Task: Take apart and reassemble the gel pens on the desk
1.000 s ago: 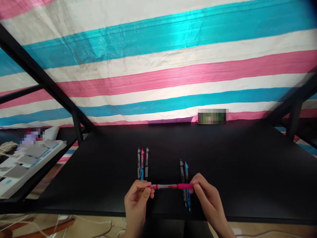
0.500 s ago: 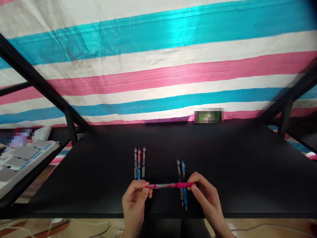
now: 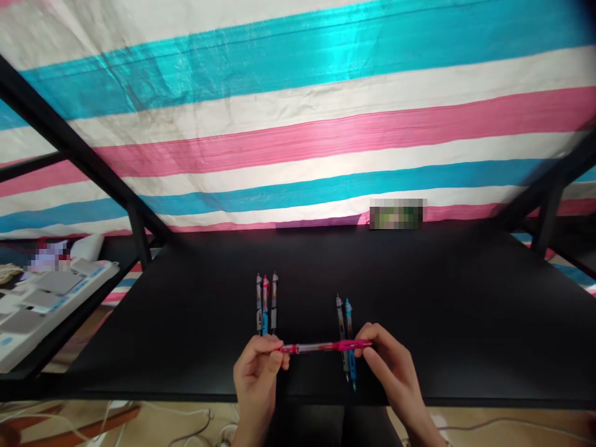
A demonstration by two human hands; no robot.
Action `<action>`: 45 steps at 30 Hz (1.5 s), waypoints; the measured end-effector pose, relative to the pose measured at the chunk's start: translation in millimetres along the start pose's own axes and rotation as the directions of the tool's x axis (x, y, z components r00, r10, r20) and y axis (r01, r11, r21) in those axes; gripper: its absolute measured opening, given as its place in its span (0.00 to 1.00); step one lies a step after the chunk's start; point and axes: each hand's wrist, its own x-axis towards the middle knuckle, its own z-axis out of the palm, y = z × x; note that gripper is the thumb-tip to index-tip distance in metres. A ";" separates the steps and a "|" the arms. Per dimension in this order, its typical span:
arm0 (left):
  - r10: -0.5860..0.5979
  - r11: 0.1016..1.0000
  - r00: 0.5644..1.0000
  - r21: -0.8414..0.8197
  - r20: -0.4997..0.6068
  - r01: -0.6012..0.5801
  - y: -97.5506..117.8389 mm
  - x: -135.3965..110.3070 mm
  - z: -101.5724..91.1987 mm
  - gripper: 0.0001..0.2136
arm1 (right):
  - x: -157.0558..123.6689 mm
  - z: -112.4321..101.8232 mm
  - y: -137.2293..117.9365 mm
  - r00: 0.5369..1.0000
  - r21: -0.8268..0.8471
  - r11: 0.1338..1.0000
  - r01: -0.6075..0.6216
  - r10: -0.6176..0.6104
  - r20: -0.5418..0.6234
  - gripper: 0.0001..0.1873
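A pen with a clear barrel and pink-red ends point(image 3: 321, 347) is held level above the table, stretched between my two hands. My left hand point(image 3: 258, 366) pinches its left end with thumb and fingers. At the pink grip end, my right hand point(image 3: 391, 363) pinches the other tip. Beneath the held pen and partly covered by it lie a black pen point(image 3: 341, 316) and a blue pen point(image 3: 349, 320), side by side. Beyond my left hand rest a grey pen point(image 3: 259, 298), a pen with a red top and blue grip point(image 3: 265, 301), and another grey pen point(image 3: 274, 298).
The black table point(image 3: 186, 347) has its near edge just below my hands. White power strips point(image 3: 60, 298) sit at the left. Black frame bars point(image 3: 93, 155) rise on both sides, before a striped sheet point(image 3: 298, 136). A blurred card point(image 3: 398, 215) stands at the back.
Everything has shifted slightly to the right in view, as the camera turned a little. Both hands keep the same pinch on the pen.
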 end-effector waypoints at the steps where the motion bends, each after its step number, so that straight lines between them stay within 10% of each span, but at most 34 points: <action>1: -0.002 1.000 1.000 0.000 0.000 0.002 0.1 -0.2 0.1 0.08 | -0.5 -0.2 0.2 1.000 -0.008 1.000 -0.014 0.014 -0.001 0.21; 22: -0.057 0.998 0.982 -0.040 -0.181 0.051 -2.7 -3.7 0.7 0.13 | 1.1 -2.7 11.7 0.971 0.329 0.938 0.104 -0.024 -0.238 0.12; 45: -0.094 0.995 0.974 -0.052 -0.208 0.085 1.4 -0.6 1.3 0.16 | 2.6 -2.0 13.9 0.960 0.304 0.940 0.155 -0.071 -0.270 0.14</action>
